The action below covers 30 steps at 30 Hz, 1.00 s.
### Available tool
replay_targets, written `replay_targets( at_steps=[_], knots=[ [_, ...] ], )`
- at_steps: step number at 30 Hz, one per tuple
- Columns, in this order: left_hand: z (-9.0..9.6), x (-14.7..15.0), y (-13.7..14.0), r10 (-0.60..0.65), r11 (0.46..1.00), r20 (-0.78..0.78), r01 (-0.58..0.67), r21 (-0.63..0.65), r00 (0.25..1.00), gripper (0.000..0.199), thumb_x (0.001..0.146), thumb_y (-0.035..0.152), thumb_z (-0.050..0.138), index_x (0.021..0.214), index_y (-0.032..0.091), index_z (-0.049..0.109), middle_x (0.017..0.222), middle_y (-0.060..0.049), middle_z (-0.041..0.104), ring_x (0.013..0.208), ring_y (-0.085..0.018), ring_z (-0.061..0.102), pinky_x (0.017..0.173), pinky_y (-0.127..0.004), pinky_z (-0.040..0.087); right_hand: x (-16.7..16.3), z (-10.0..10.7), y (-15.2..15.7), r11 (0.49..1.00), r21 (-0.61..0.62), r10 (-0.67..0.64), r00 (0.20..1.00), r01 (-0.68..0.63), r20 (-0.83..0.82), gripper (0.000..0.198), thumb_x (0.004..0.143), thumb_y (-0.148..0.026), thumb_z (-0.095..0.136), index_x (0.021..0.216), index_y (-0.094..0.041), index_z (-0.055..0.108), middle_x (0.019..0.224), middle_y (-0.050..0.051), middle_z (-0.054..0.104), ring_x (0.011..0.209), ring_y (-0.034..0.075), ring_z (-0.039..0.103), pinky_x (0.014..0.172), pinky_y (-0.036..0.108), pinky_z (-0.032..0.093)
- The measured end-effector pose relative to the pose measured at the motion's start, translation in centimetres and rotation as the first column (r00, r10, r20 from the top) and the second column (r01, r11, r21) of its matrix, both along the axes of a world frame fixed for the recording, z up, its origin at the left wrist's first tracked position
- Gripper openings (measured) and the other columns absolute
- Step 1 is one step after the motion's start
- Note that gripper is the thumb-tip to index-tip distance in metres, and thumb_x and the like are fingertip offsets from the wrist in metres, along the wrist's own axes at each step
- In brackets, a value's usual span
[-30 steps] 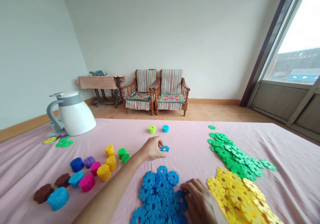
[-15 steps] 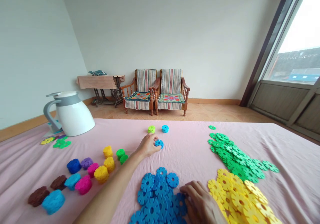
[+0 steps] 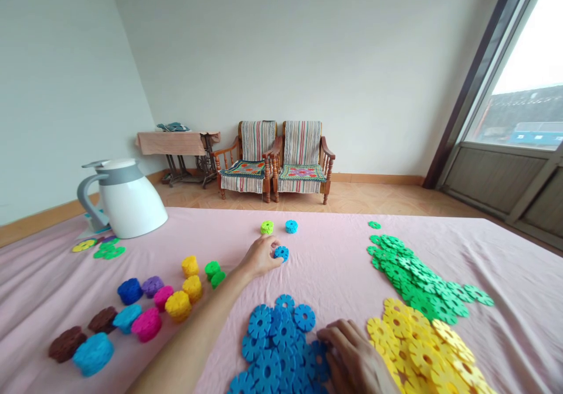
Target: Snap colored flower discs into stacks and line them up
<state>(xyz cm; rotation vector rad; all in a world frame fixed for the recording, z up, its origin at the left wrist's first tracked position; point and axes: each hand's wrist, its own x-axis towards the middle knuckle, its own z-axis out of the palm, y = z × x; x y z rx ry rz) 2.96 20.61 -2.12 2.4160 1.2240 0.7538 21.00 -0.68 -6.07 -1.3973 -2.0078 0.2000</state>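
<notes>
My left hand (image 3: 259, 258) reaches forward over the cloth, with thumb and fingers closed around the left side of a small stack of blue flower-shaped discs (image 3: 281, 254). Just behind it stand a lime-green stack (image 3: 267, 227) and a light-blue stack (image 3: 291, 226). Nearer me, my right hand (image 3: 354, 353) rests at the right edge of a loose pile of blue discs (image 3: 284, 335). Its fingers are bent and apart from the thumb, touching the pile's edge. A heap of yellow discs (image 3: 422, 347) lies just right of that hand.
Several coloured disc stacks, among them a yellow one (image 3: 178, 306), stand left of my left forearm. A white jug (image 3: 134, 200) is at the back left, beside loose green discs (image 3: 109, 250). A green disc pile (image 3: 409, 274) spreads across the right of the pink cloth (image 3: 325, 265).
Almost nothing differs. The whole view has shifted very slightly; my left hand stays at the blue stack and my right hand stays at the blue pile.
</notes>
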Motion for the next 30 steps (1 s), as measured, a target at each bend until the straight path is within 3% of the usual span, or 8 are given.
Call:
replay_targets(
  at_steps=[7,12,17,20,23,30],
  knots=[
    [-0.1,-0.4,-0.2,-0.031,0.999,-0.015,0.03,-0.025,0.999,0.05,0.055,0.013,0.066,0.103,0.019,0.055,0.092,-0.001,0.058,0.077,-0.015,0.055,0.075,-0.026,0.046,-0.4,0.0,-0.3,0.999,-0.034,-0.022,1.0,0.022,-0.017,0.028,0.077,-0.01,0.042,0.097,-0.023,0.058,0.088,0.004,0.062,0.08,0.017,0.055,0.07,0.027,0.044],
    [-0.5,-0.4,-1.3,0.062,0.998,-0.001,-0.062,-0.009,0.998,0.048,0.06,0.013,0.065,0.105,0.019,0.05,0.095,-0.002,0.055,0.081,-0.016,0.055,0.079,-0.028,0.044,-1.6,3.2,0.2,0.998,-0.052,-0.047,0.999,0.046,-0.018,0.029,0.076,-0.01,0.044,0.098,-0.023,0.058,0.09,0.005,0.061,0.083,0.018,0.056,0.071,0.029,0.044],
    [-0.9,-1.1,-4.2,0.171,0.985,0.003,-0.171,0.039,0.985,0.021,0.067,0.008,0.058,0.084,0.018,0.052,0.091,-0.003,0.052,0.092,-0.019,0.051,0.084,-0.03,0.04,-1.5,5.9,5.9,0.994,-0.063,-0.089,0.996,0.088,-0.008,0.032,0.074,-0.006,0.043,0.1,-0.016,0.059,0.092,0.008,0.061,0.085,0.017,0.056,0.076,0.03,0.044],
    [-1.1,-1.6,-5.6,0.149,0.986,-0.018,-0.148,0.082,0.989,0.015,0.072,0.009,0.054,0.084,0.019,0.055,0.092,-0.003,0.053,0.093,-0.02,0.049,0.083,-0.031,0.04,-1.5,5.2,10.9,0.97,-0.178,-0.165,0.986,0.164,0.007,0.038,0.07,-0.003,0.045,0.103,-0.014,0.061,0.094,0.008,0.063,0.086,0.015,0.058,0.079,0.026,0.043],
    [-1.3,-1.8,-6.3,0.117,0.984,-0.029,-0.112,0.136,0.993,0.02,0.079,0.01,0.047,0.091,0.02,0.058,0.093,-0.005,0.053,0.095,-0.021,0.048,0.085,-0.032,0.039,-2.0,3.9,14.9,0.957,-0.206,-0.208,0.978,0.206,0.013,0.043,0.068,0.0,0.043,0.105,-0.012,0.062,0.095,0.01,0.064,0.085,0.015,0.059,0.078,0.024,0.042],
    [-1.1,-1.7,-6.1,0.086,0.986,-0.03,-0.081,0.143,0.996,0.025,0.078,0.01,0.048,0.097,0.02,0.061,0.094,-0.005,0.053,0.097,-0.021,0.046,0.087,-0.033,0.037,-2.6,2.7,18.7,0.939,-0.242,-0.242,0.97,0.243,0.036,0.035,0.072,-0.005,0.045,0.096,-0.015,0.067,0.091,0.008,0.067,0.082,0.015,0.06,0.073,0.023,0.041]
  ],
)
